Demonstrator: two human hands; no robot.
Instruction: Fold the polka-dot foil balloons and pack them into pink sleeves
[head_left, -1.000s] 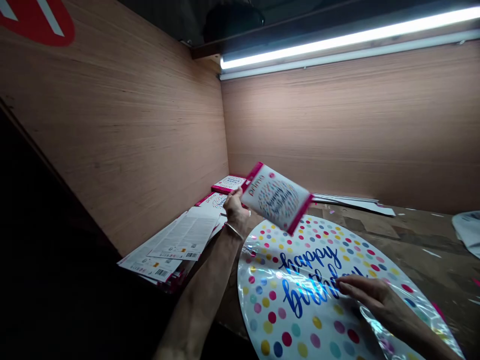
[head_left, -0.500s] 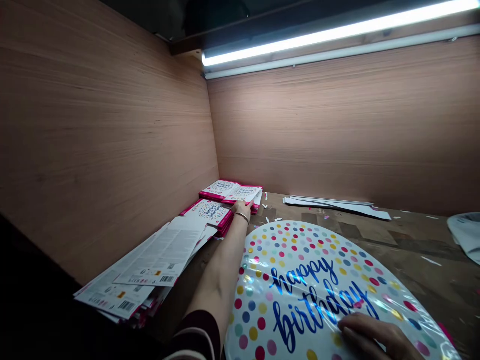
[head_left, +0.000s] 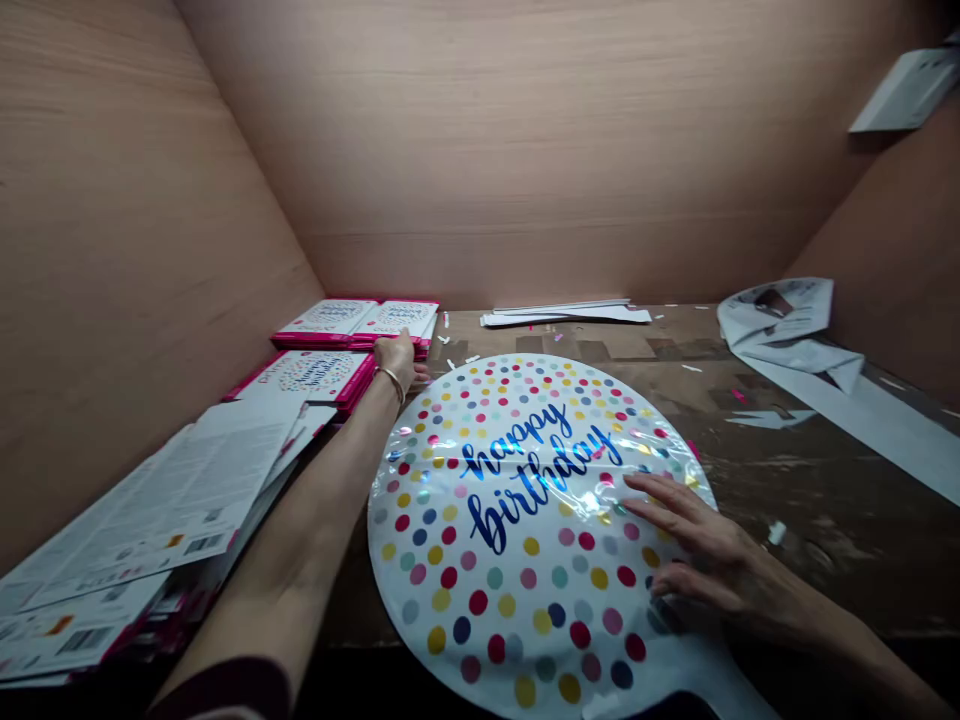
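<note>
At the back left my left hand is at the front right corner of a stack of birthday packets. One finger lies over the top packet, and other fingertips show low at the right; the hand appears closed on the corner. A large round foil balloon, white with coloured dots and blue "happy birthday" lettering, lies flat before me, its tail toward the lower right. My right hand rests flat on the balloon's right side, fingers spread. Another packet stack sits just in front of the left hand's stack.
Printed cards lie in a fanned pile along the left wall. White strips lie by the back wall. A crumpled white sheet with a long strip is at the right. Paper scraps dot the brown table. Wooden panels enclose it.
The view has tilted down and swung right, so more of the balloon shows. My right hand is now spread on the balloon's right side. My left hand stays at the packet stack.
</note>
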